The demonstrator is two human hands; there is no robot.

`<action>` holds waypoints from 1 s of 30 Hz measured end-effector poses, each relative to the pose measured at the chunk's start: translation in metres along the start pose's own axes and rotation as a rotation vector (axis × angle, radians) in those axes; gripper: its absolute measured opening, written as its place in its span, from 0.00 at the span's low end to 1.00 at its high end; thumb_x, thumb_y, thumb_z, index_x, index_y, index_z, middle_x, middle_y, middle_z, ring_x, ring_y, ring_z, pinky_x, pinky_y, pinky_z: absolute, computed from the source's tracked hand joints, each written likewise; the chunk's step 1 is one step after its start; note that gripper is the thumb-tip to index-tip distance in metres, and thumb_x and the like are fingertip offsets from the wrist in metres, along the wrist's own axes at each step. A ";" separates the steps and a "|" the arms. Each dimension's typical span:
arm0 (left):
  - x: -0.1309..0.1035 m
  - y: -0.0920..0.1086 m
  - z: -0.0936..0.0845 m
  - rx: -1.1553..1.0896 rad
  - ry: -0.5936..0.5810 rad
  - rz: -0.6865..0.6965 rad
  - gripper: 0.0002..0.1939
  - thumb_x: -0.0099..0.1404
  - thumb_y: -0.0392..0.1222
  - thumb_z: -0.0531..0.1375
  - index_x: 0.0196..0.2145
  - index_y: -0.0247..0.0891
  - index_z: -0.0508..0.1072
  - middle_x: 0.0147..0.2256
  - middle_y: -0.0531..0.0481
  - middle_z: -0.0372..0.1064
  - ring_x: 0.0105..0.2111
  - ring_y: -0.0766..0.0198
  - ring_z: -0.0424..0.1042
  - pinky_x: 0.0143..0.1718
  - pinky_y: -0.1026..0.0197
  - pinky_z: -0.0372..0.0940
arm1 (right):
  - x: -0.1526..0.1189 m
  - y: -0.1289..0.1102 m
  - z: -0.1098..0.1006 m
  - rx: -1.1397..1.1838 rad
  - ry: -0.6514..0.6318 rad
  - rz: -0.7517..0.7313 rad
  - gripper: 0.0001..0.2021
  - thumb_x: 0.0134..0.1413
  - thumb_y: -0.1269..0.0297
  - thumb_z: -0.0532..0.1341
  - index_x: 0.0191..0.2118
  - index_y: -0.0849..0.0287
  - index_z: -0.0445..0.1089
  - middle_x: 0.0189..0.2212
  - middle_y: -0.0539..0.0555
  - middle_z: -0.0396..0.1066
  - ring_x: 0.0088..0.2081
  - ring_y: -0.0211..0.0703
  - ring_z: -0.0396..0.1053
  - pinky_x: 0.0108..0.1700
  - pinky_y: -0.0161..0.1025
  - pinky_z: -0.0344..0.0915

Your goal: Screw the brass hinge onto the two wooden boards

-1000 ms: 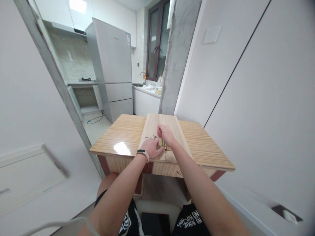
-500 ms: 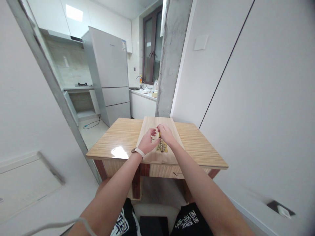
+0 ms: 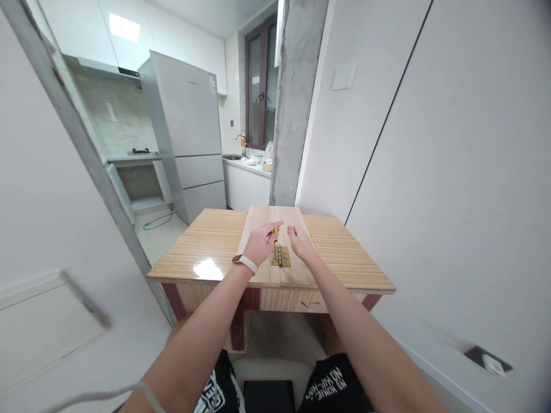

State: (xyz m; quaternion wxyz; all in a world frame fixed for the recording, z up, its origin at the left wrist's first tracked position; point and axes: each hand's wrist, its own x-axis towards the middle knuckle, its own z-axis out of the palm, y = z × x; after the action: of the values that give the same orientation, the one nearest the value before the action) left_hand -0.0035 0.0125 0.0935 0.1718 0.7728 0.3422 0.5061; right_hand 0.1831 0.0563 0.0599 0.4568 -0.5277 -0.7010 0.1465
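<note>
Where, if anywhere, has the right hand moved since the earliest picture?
Yes: against the table, the right hand has shifted to the right.

This place looks like a home: beyond the wooden surface [image 3: 344, 252] there is a kitchen, with a grey refrigerator [image 3: 191, 117], white wall cabinets [image 3: 73, 31], a stove [image 3: 143, 152], and a sink [image 3: 231, 157] with curved faucet [image 3: 243, 147] near the window [image 3: 261, 86].

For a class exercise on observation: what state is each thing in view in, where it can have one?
Hinge: opened flat across the boards.
Left hand: around a yellow tool.
Right hand: curled; grip unclear.
Drawer: shut.
Fridge: shut.
Low cupboard: open.
Window: appears shut.
</note>
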 end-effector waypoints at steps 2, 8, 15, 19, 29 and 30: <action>0.001 -0.002 -0.003 0.042 -0.014 -0.021 0.21 0.72 0.35 0.55 0.60 0.45 0.72 0.54 0.48 0.75 0.51 0.60 0.76 0.56 0.55 0.71 | -0.013 0.028 -0.004 -0.250 -0.017 0.023 0.19 0.69 0.51 0.50 0.33 0.56 0.68 0.36 0.60 0.73 0.43 0.50 0.68 0.50 0.44 0.60; 0.005 -0.004 -0.007 0.076 -0.055 0.013 0.23 0.72 0.33 0.53 0.61 0.43 0.71 0.58 0.47 0.72 0.56 0.59 0.73 0.60 0.54 0.67 | -0.049 0.068 -0.006 -0.573 -0.121 0.037 0.15 0.70 0.59 0.50 0.43 0.57 0.73 0.46 0.64 0.73 0.51 0.52 0.67 0.54 0.44 0.57; 0.006 -0.012 0.000 -0.023 -0.003 -0.068 0.19 0.71 0.35 0.56 0.57 0.41 0.74 0.51 0.46 0.77 0.48 0.61 0.77 0.52 0.57 0.72 | -0.054 0.068 -0.003 -0.638 -0.145 0.063 0.18 0.72 0.55 0.49 0.45 0.57 0.73 0.48 0.61 0.72 0.54 0.49 0.65 0.57 0.42 0.55; 0.004 -0.008 0.004 0.024 0.033 -0.045 0.18 0.70 0.33 0.57 0.54 0.42 0.76 0.48 0.48 0.78 0.45 0.61 0.76 0.51 0.58 0.71 | -0.055 0.068 -0.002 -0.673 -0.157 0.054 0.20 0.72 0.53 0.47 0.47 0.57 0.73 0.49 0.61 0.72 0.55 0.49 0.64 0.58 0.42 0.53; 0.002 -0.003 0.013 0.097 0.154 -0.077 0.18 0.69 0.34 0.59 0.55 0.42 0.77 0.43 0.46 0.75 0.39 0.62 0.74 0.44 0.60 0.72 | -0.057 0.065 -0.003 -0.703 -0.167 0.046 0.20 0.72 0.53 0.47 0.46 0.57 0.73 0.49 0.62 0.71 0.54 0.50 0.64 0.57 0.42 0.54; 0.003 -0.004 0.014 0.102 0.156 -0.083 0.18 0.69 0.35 0.59 0.55 0.42 0.77 0.42 0.46 0.74 0.37 0.63 0.74 0.42 0.61 0.72 | -0.057 0.065 -0.003 -0.703 -0.169 0.048 0.19 0.72 0.53 0.47 0.46 0.57 0.73 0.49 0.62 0.71 0.54 0.50 0.64 0.57 0.42 0.53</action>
State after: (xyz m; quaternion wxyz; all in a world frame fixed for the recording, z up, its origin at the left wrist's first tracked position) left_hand 0.0082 0.0182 0.0871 0.1256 0.7240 0.4115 0.5391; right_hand 0.2263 0.0314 -0.0109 0.1844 -0.6547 -0.7314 -0.0497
